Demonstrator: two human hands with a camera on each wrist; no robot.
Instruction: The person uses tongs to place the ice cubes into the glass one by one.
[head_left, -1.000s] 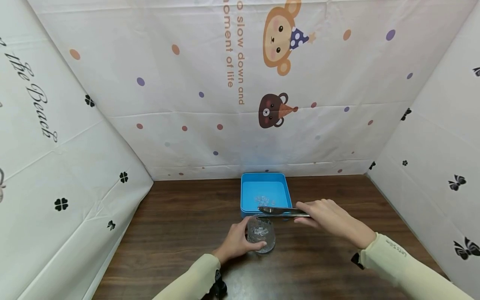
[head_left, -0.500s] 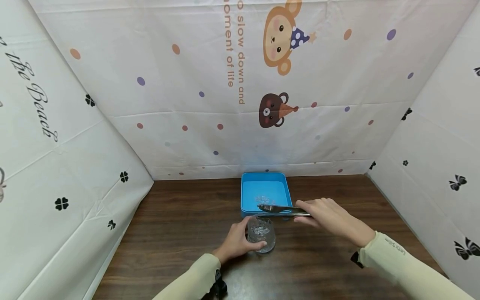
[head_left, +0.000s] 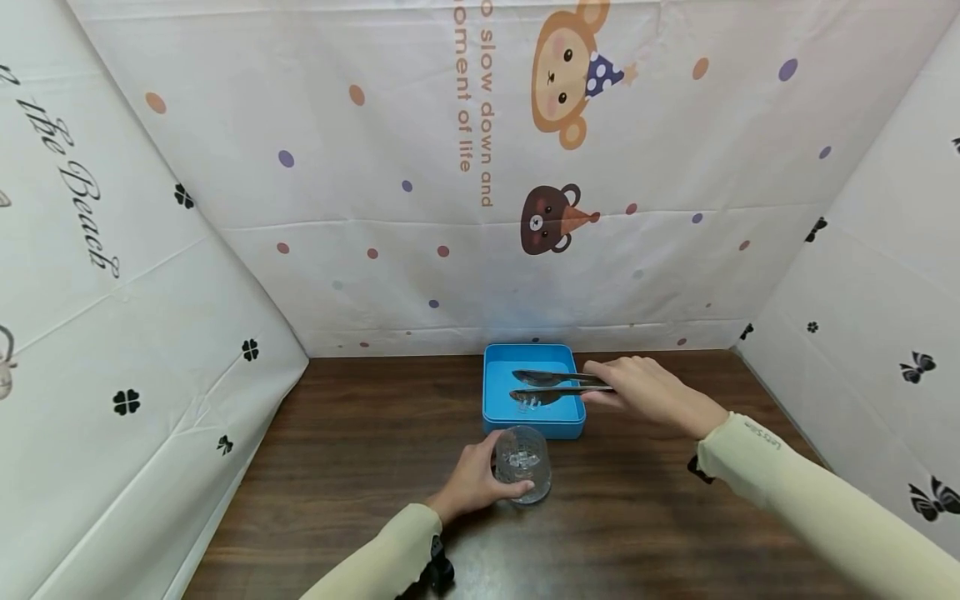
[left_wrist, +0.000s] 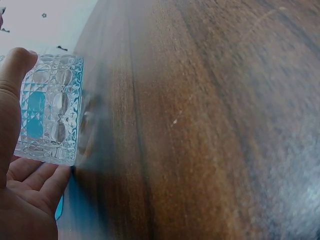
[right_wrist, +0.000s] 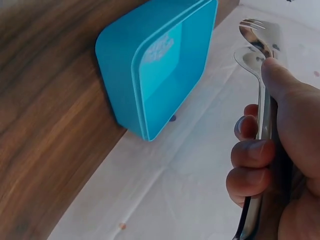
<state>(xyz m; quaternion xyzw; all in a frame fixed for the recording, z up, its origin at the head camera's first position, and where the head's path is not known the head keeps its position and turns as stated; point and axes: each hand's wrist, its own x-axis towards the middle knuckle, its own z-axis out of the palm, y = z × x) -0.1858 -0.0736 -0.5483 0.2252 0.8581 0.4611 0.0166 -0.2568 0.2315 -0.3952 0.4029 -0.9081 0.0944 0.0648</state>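
With fingers and thumb curved around its sides, my left hand (head_left: 480, 482) grips a clear patterned glass (head_left: 523, 467) standing on the table in front of the blue tray (head_left: 576, 428). Small clear pieces sit inside the glass. My right hand (head_left: 645, 390) holds metal serving tongs (head_left: 551, 385), whose two arms stand apart above the tray. In the right wrist view the tongs (right_wrist: 264, 107) show one forked tip and one spoon-shaped tip, with nothing visible between them. Several small clear pieces (right_wrist: 159, 49) lie on the tray's floor, partly hidden by the tongs in the head view.
The dark wood table (head_left: 360, 467) carries the tray near its back edge. A printed white sheet (head_left: 405, 275) rises behind it, and white sheets flank the table on the left (head_left: 172, 333) and right (head_left: 855, 317).
My right hand has moved forward with the tongs, from over the glass's rim to above the blue tray. The tongs' arms are spread wider. My left hand keeps its grip on the glass.
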